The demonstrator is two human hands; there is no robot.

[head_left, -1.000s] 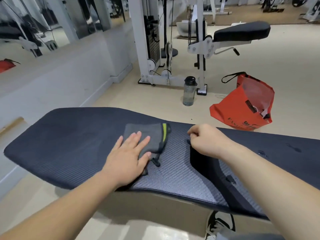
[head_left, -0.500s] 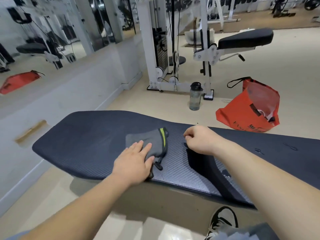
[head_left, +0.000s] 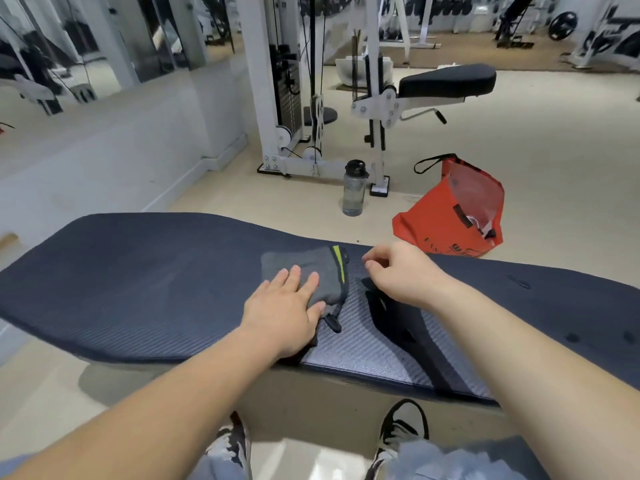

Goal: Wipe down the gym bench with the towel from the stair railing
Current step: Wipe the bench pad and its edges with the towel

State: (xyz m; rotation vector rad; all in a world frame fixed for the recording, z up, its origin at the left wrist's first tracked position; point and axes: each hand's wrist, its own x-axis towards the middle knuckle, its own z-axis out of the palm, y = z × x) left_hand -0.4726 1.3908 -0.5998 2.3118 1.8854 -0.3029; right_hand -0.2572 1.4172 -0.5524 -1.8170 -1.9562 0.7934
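A long dark blue padded gym bench stretches across the view in front of me. A folded grey towel with a yellow-green stripe and a black loop lies on its middle. My left hand presses flat on the near part of the towel, fingers together. My right hand hovers just right of the towel with fingers loosely curled and nothing in it; its shadow falls on the pad. A lighter wiped-looking patch of pad lies between my hands.
On the beige floor beyond the bench stand a clear water bottle and an orange bag. A white cable machine with a black seat is behind them. A low white wall runs on the left. My shoes show below.
My left hand slid the towel slightly to the right along the bench. My right hand lifted off the pad and loosened its fingers. My head pulled back, showing more floor.
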